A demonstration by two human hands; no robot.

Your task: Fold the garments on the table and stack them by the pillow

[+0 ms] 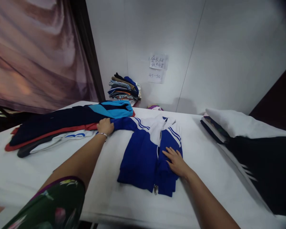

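Observation:
A blue and white zip jacket (pixel 139 156) with striped shoulders lies front up on the white-covered table (pixel 105 187). One of its sleeves stretches out to the left, and my left hand (pixel 105 126) is closed around the end of it. The other sleeve lies folded down over the jacket's right side. On that folded sleeve my right hand (pixel 175 161) rests flat, fingers spread. The zip pull hangs at the bottom hem.
Left of the jacket lies a pile of garments (pixel 54 124), navy on top. More folded clothes (pixel 259 159), black and white, lie at the right. Behind the table are a clothes stack (pixel 124 87) and a wall with paper notes (pixel 157 68).

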